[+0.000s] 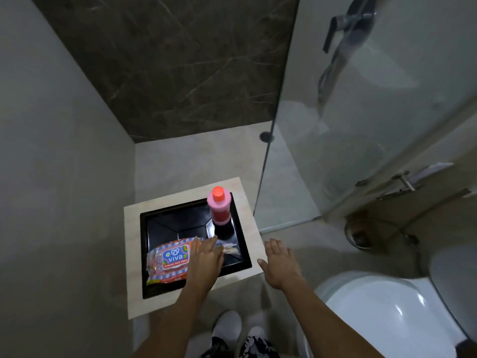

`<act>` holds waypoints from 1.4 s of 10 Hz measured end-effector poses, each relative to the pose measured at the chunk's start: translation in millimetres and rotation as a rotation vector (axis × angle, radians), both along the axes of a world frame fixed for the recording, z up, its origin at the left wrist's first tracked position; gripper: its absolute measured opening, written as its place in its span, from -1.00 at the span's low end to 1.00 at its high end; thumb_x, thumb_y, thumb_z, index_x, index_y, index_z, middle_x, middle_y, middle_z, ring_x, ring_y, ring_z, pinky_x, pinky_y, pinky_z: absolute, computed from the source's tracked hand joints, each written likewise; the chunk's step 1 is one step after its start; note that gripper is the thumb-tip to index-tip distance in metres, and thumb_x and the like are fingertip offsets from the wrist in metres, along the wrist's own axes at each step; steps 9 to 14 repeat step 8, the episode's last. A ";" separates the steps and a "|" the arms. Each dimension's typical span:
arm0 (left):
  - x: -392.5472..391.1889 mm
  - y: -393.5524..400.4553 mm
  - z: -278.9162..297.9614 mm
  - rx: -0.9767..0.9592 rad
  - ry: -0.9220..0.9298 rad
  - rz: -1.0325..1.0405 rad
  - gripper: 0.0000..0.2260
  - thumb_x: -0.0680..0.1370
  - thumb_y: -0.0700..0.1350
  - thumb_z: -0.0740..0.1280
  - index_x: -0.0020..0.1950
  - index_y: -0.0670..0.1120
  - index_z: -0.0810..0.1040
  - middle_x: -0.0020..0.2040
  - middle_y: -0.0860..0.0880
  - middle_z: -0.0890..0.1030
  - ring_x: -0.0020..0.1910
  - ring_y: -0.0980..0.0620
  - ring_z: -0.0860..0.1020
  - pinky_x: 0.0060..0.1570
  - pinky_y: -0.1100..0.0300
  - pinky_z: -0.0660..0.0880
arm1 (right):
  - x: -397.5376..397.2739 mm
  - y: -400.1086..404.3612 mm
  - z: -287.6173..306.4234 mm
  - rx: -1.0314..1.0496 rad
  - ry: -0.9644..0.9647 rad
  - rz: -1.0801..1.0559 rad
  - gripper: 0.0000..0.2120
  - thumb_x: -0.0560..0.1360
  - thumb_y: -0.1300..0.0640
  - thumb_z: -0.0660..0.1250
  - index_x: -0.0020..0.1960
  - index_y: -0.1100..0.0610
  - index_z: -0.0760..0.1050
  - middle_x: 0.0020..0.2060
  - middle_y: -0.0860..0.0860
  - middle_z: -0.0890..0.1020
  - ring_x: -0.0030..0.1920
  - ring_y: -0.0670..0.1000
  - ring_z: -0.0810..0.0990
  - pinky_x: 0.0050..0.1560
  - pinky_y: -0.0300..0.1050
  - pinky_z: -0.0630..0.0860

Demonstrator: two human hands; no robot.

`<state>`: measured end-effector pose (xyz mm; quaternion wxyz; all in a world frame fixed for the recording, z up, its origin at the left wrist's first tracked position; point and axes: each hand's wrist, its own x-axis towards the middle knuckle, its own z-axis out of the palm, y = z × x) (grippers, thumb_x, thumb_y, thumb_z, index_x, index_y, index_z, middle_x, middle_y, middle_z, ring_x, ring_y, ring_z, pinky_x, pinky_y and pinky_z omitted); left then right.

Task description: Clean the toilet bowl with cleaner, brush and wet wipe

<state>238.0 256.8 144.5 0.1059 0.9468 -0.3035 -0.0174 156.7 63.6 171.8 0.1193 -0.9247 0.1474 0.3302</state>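
A pink cleaner bottle (220, 208) with an orange-red cap stands upright in the far right corner of a black tray (152, 226). An orange pack of wet wipes (170, 262) lies in the tray's near left part. My left hand (206, 257) reaches over the tray with fingers spread, its palm over the right end of the wipes pack, holding nothing. Just right of the tray's stand, my right hand (280, 262) hovers open and empty. The white toilet (387, 313), lid down, sits at the lower right. No brush is in view.
The tray rests on a pale square stand (134, 301) against the left wall. A glass shower partition (268, 161) rises right behind the stand, with a floor drain (266, 136) beyond. A hose and valve (361, 236) sit near the toilet. My white shoes (227, 329) are below.
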 end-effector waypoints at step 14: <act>44.0 -8.2 -117.5 0.110 0.115 0.174 -0.83 0.42 -0.21 0.44 0.00 -0.15 0.65 0.17 -0.17 0.59 0.14 -0.13 0.56 0.33 -0.28 0.18 | 9.8 6.8 -101.1 0.056 0.067 -0.012 -0.41 0.67 -0.08 -0.10 0.57 0.19 -0.17 0.57 0.08 -0.10 0.56 0.06 -0.14 0.52 0.04 -0.09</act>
